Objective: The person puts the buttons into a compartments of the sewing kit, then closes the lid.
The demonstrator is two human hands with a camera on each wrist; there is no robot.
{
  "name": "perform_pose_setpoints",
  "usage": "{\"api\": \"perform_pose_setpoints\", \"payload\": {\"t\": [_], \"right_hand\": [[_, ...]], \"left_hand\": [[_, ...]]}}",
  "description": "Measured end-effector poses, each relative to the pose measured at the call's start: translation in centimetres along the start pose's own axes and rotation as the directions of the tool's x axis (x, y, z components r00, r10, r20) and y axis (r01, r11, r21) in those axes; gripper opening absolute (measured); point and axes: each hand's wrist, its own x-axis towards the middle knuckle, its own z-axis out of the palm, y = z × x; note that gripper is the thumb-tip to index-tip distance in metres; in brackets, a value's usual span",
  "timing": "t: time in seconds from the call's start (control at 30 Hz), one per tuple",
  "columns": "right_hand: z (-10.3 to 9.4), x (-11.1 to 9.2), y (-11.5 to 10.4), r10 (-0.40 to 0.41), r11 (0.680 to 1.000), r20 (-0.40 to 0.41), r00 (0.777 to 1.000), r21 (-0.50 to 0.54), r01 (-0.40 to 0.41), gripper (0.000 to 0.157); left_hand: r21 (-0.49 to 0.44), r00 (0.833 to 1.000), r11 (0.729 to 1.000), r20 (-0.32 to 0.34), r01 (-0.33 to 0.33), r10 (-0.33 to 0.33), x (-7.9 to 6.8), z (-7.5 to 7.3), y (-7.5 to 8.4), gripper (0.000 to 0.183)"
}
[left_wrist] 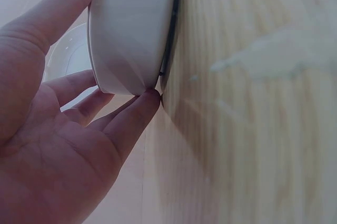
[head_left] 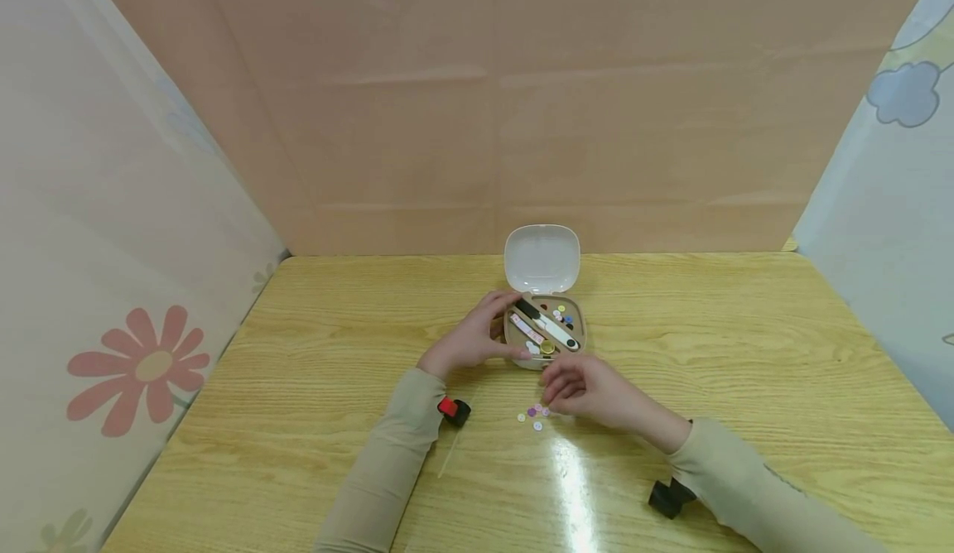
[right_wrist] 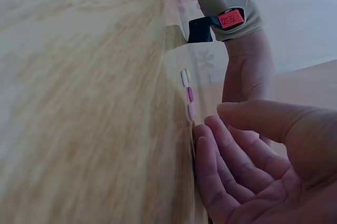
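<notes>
My left hand (head_left: 471, 341) holds the left side of a small sewing box (head_left: 582, 311), thumb along its front and fingers round its side. In the left wrist view, fingertips touch the pale box wall (left_wrist: 134, 29) close to the table. The box's clear lid (head_left: 542, 257) stands raised. Inside lie a slim black and white tool (head_left: 559, 334), a pink-marked strip (head_left: 527, 329), a small gold round piece (head_left: 547, 347) and several coloured buttons (head_left: 569, 319). My right hand (head_left: 592, 389), fingers loosely bent, hovers low beside several loose buttons (head_left: 538, 426); nothing shows between its fingers.
The wooden table (head_left: 745, 354) reaches back to a tan curtain (head_left: 492, 122). Patterned side panels (head_left: 112, 230) stand left and right. Both wrists carry black camera mounts (head_left: 671, 497). Light glares on the table near the front.
</notes>
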Motion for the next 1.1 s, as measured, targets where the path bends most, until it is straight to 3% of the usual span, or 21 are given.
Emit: {"api": "perform_pose_setpoints", "payload": {"t": [0.43,0.67,1.1], "right_hand": [[0.6,0.4,-0.3,0.005,0.998,0.001,1.000,-0.058,-0.005,0.024],[0.7,0.4,-0.6,-0.020,0.996,-0.013,1.000,-0.082,0.019,0.024],[1.2,0.7,-0.3,-0.050,0.992,-0.017,0.999,-0.121,0.047,0.022]], "left_hand": [[-0.014,1.000,1.000,0.005,-0.007,0.007,0.0,-0.1,-0.1,0.094],[-0.087,1.000,0.996,0.019,-0.004,0.006,-1.2,-0.5,3.3,0.086],[-0.089,1.000,0.996,0.027,0.001,0.002,-1.3,-0.5,3.3,0.086]]}}
